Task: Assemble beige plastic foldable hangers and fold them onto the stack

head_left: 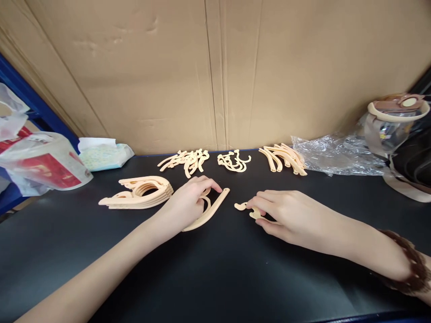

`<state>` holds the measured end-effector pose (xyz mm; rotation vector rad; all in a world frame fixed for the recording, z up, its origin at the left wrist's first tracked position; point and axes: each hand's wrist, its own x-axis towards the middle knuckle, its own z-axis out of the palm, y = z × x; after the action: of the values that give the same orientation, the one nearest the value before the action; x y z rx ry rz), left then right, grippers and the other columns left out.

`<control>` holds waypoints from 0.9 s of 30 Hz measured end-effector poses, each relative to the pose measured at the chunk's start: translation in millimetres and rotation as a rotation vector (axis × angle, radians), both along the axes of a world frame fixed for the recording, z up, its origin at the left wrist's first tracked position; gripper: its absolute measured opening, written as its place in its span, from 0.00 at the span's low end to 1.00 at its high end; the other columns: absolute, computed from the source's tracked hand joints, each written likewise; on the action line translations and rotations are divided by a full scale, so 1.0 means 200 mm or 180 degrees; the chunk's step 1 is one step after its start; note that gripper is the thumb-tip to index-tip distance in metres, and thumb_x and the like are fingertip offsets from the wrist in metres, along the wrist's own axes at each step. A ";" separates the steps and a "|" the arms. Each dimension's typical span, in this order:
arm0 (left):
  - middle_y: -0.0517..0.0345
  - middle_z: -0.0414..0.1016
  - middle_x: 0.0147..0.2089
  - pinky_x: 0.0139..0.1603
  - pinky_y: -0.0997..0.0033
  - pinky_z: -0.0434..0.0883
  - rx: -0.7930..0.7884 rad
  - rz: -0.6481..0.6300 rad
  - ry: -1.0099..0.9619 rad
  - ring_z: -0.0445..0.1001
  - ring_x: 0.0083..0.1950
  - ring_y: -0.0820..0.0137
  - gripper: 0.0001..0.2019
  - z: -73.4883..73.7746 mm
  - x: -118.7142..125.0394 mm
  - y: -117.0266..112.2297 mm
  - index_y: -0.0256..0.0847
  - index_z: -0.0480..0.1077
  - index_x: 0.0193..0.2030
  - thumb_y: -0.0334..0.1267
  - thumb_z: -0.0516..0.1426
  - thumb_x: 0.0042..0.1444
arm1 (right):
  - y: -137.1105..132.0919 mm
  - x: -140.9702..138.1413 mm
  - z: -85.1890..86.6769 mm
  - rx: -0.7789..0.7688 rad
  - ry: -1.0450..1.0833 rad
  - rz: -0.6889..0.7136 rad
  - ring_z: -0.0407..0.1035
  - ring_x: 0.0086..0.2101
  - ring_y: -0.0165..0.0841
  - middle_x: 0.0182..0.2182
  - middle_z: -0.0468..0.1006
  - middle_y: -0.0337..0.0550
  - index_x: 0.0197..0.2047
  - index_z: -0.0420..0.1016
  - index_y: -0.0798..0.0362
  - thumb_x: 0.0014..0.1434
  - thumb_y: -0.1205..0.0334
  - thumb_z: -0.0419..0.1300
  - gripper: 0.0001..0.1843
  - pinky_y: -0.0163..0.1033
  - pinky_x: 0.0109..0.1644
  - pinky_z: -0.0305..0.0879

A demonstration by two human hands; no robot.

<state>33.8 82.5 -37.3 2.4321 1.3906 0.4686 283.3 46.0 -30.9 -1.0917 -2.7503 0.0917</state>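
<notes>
My left hand point(190, 199) is closed on a cream plastic hanger arm point(211, 211), a long curved piece with a hole near its far tip. A thinner curved part point(205, 199) shows beside the arm, partly hidden under my fingers. To the right, my right hand point(284, 211) pinches a small cream hanger piece point(240, 206) with a curled end, low over the black table point(215, 278). A second rounded end point(255, 214) pokes out between its fingers; whether it belongs to the same piece I cannot tell. Left of my left hand lies a stack of folded hangers point(151, 199).
Along the back lie a pile of short curved pieces point(188, 160), some thin hooks point(235, 161) and a pile of longer arms point(284, 158). Crumpled clear plastic point(336, 154) and a clear bottle point(392, 130) stand right. A tissue pack point(104, 154) and a tissue roll point(63, 166) lie left.
</notes>
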 end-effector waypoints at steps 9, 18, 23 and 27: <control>0.55 0.74 0.43 0.52 0.57 0.66 0.0782 0.0101 0.0517 0.67 0.49 0.60 0.10 0.00 0.11 -0.09 0.39 0.71 0.40 0.44 0.56 0.60 | 0.01 0.00 0.00 0.0036 -0.0021 -0.0007 0.64 0.29 0.31 0.30 0.69 0.38 0.39 0.68 0.53 0.60 0.72 0.52 0.07 0.37 0.32 0.57; 0.59 0.70 0.39 0.40 0.66 0.66 0.0378 0.0140 -0.0003 0.69 0.42 0.65 0.01 0.02 0.15 -0.13 0.41 0.66 0.34 0.32 0.54 0.55 | 0.05 0.03 -0.01 0.0619 -0.0058 0.0061 0.66 0.31 0.33 0.31 0.70 0.39 0.43 0.68 0.53 0.60 0.75 0.52 0.11 0.38 0.34 0.58; 0.65 0.67 0.33 0.30 0.71 0.61 -0.0015 0.0001 -0.0199 0.66 0.31 0.72 0.03 0.02 0.16 -0.15 0.43 0.63 0.33 0.31 0.53 0.53 | 0.07 0.05 -0.01 0.0520 -0.0011 0.0010 0.67 0.31 0.32 0.35 0.70 0.40 0.46 0.67 0.53 0.61 0.75 0.51 0.13 0.36 0.32 0.59; 0.68 0.64 0.27 0.28 0.72 0.59 -0.0271 -0.0019 -0.0279 0.63 0.28 0.73 0.04 0.03 0.16 -0.15 0.45 0.60 0.34 0.32 0.52 0.54 | 0.08 0.05 -0.03 0.0428 0.0019 -0.0107 0.66 0.28 0.29 0.38 0.69 0.39 0.48 0.66 0.52 0.62 0.76 0.49 0.15 0.36 0.29 0.59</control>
<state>66.5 52.8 -31.7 2.3190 1.3393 0.4980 293.8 62.3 -36.8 -1.0993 -2.6870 -0.0929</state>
